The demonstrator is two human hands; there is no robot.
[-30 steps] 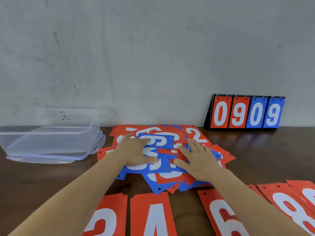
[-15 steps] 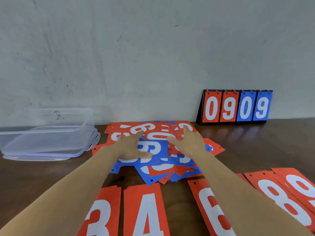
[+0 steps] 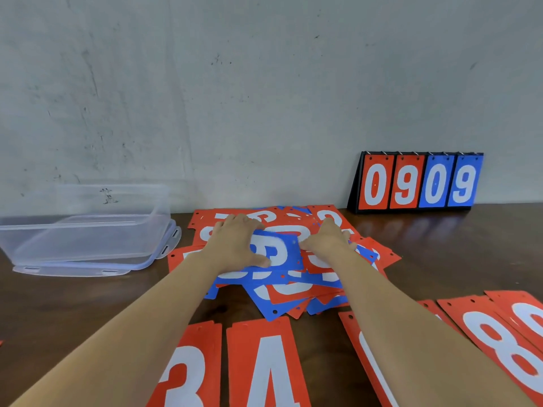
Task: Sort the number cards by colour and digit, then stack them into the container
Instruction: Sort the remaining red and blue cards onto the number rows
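Observation:
A loose pile of red and blue number cards (image 3: 293,292) lies mid-table. My left hand (image 3: 235,245) rests on the pile's left side, covering the left part of a blue card (image 3: 279,249), with its thumb lying on that card's face. My right hand (image 3: 326,240) presses on the red cards just to the right, and its thumb touches the blue card's right edge. A clear plastic container (image 3: 164,218) stands at the left on its lid (image 3: 70,270). Whether any finger hooks under a card is hidden.
Red cards lie in a row at the near edge: a 3 (image 3: 188,374), a 4 (image 3: 264,368), one partly under my right forearm (image 3: 352,327) and overlapping 8s (image 3: 505,348). A flip scoreboard (image 3: 417,182) reading 0909 stands against the wall at the back right.
Both hands have slid farther back over the pile and closer together. The blue card between them has shifted with them, and the view has tilted slightly.

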